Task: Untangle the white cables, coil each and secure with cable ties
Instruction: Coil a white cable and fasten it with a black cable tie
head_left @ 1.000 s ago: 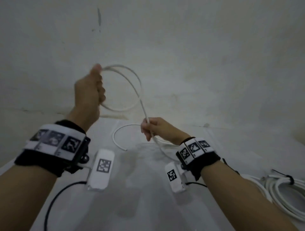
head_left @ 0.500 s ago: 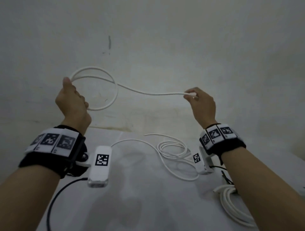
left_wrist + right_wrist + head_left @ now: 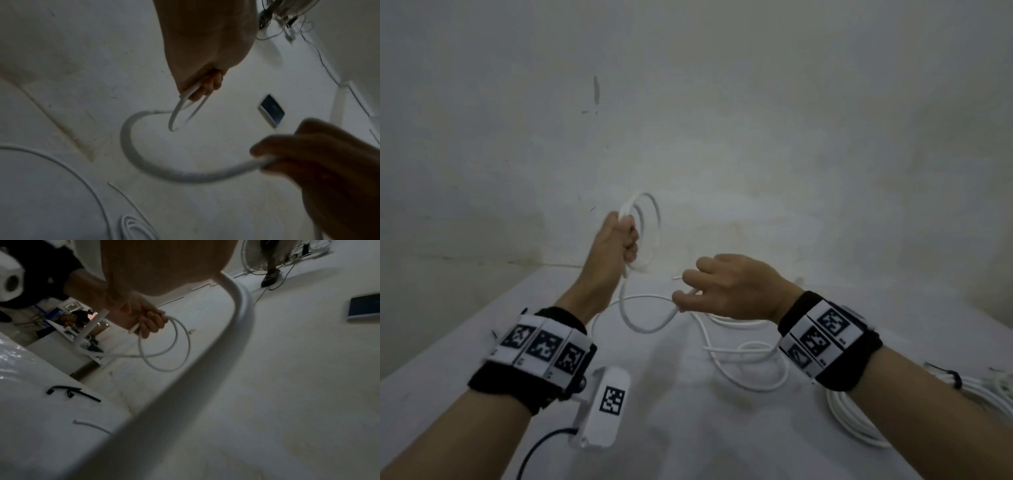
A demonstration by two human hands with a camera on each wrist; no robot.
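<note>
My left hand is raised above the white table and grips a small coil of white cable with two or three loops. The same cable drops from the fist, curves in a slack loop and runs into my right hand, which pinches it close to the right of the left hand. In the left wrist view the left fingers clamp the loops. The rest of the cable lies in loose turns on the table under my right wrist.
A coiled white cable bundle bound with a black tie lies at the table's right edge. Loose black cable ties and a short white piece lie on the table. The wall stands just behind the table.
My right hand has moved left and down from a wide stretch to just beside the left hand. The taut span of cable has gone slack into a hanging loop.
</note>
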